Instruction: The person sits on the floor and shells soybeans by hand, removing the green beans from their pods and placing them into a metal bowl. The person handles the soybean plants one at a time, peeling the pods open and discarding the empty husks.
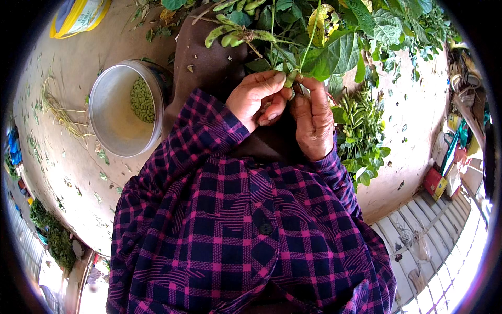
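Between my fingertips is a small green bean pod point(290, 79). My left hand point(259, 98) pinches it with thumb and forefinger, its other fingers curled over something pale that is mostly hidden. From the other side, my right hand point(315, 115) meets the same pod with bent forefinger and thumb. Just beyond the hands spread leafy bean plants point(333, 55) on thin stems. A cluster of fuzzy green pods point(235, 35) hangs from them above my left hand. Left of my knee, a plastic bucket point(117, 137) holds a heap of shelled green beans point(142, 101) along one side.
More bean stalks with pods point(359, 117) lie on the floor to my right. Dry stalks point(64, 112) and scattered leaf bits litter the concrete floor point(43, 157) at left. A yellow-trimmed bag point(80, 17) stands at upper left. Assorted household items point(435, 182) line the right edge.
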### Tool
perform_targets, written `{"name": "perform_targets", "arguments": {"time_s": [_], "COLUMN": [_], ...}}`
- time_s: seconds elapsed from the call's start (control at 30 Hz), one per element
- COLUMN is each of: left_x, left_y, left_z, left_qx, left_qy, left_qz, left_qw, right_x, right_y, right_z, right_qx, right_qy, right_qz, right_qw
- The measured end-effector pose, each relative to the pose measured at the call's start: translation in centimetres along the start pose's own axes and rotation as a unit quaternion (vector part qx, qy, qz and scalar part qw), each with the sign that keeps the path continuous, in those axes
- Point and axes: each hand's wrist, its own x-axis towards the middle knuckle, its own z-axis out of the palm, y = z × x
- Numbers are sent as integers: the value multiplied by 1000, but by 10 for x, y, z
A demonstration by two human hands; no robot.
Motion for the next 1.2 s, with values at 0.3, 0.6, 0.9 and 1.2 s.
{"name": "perform_targets", "arguments": {"time_s": [0.3, 0.6, 0.9, 1.2], "left_x": [-4, -3, -12, -12], "left_y": [4, -5, 6, -1], "left_z": [11, 3, 9, 7], "left_qx": [383, 513, 588, 664], "left_qy": [69, 82, 132, 148], "left_qz": [212, 267, 319, 383], "left_qw": [897, 812, 732, 625], "right_x": [2, 2, -1, -5], "right_y": [-22, -26, -24, -29], "right_z": [-19, -18, -13, -1], "right_qx": [-33, -78, 112, 78], "right_qy": [-60, -54, -67, -34], "right_qz": [103, 47, 133, 97], "right_qw": [992, 994, 982, 992]}}
